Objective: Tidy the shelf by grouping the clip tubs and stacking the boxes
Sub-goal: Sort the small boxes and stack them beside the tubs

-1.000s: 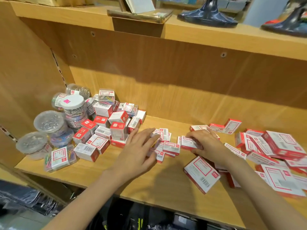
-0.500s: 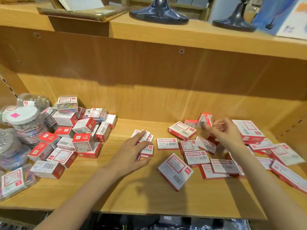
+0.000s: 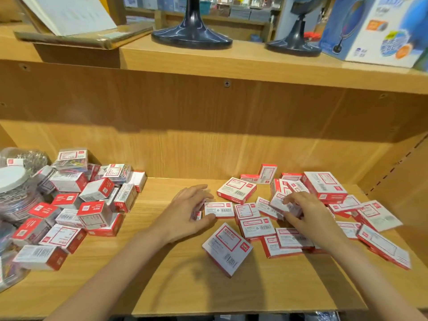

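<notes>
Clear clip tubs (image 3: 16,200), one with a white lid, crowd the shelf's far left. Beside them lies a heap of small red-and-white cube boxes (image 3: 92,200). Flat red-and-white boxes (image 3: 257,227) are scattered over the middle and right, with bigger ones at the front (image 3: 228,247) and back right (image 3: 324,186). My left hand (image 3: 183,216) cups a small stack of flat boxes (image 3: 197,215), thumb against its near side. My right hand (image 3: 310,216) pinches a tilted small flat box (image 3: 279,203) between fingers and thumb.
The wooden shelf board (image 3: 185,286) is bare along its front middle. A side wall (image 3: 405,177) closes the right end. Just overhead, the upper shelf (image 3: 231,63) carries two dark stand bases, a blue carton and an open book.
The view has swung right. My right hand came back from the far boxes toward the middle, now pinching a small flat box. My left hand stayed on its small stack.
</notes>
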`<action>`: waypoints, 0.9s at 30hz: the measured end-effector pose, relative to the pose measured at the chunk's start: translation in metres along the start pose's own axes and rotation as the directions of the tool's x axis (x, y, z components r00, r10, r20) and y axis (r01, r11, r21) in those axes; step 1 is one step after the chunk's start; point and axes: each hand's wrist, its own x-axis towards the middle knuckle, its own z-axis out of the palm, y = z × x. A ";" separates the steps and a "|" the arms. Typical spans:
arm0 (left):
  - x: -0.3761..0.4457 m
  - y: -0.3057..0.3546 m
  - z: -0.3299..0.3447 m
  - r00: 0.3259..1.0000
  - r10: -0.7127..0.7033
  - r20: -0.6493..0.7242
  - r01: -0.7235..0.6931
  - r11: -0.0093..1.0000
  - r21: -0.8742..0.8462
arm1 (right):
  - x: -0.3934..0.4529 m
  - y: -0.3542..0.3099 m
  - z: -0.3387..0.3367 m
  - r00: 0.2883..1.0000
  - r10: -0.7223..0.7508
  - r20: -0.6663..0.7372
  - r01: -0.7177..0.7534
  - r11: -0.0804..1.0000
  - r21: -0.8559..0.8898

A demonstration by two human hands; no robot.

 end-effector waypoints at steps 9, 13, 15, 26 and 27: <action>0.076 0.046 0.043 0.964 -0.249 0.094 0.239 0.965 0.102 | -0.001 0.034 -0.024 0.959 0.042 0.281 -0.022 0.997 -0.074; 0.079 0.047 0.052 0.961 -0.273 0.041 0.268 0.959 0.096 | 0.002 0.036 -0.020 0.988 -0.028 0.151 0.028 1.000 0.002; 0.071 0.041 0.048 0.978 -0.211 0.002 0.208 0.969 0.136 | 0.005 0.037 -0.021 0.991 -0.049 0.123 0.042 0.998 0.053; 0.048 0.093 0.066 0.964 0.148 0.222 -0.181 0.974 0.138 | -0.031 0.076 -0.062 0.845 0.041 0.533 -0.003 0.997 -0.072; 0.047 0.097 0.073 0.945 0.126 0.302 -0.192 0.961 0.197 | -0.037 0.078 -0.057 0.860 0.036 0.509 0.024 0.994 -0.111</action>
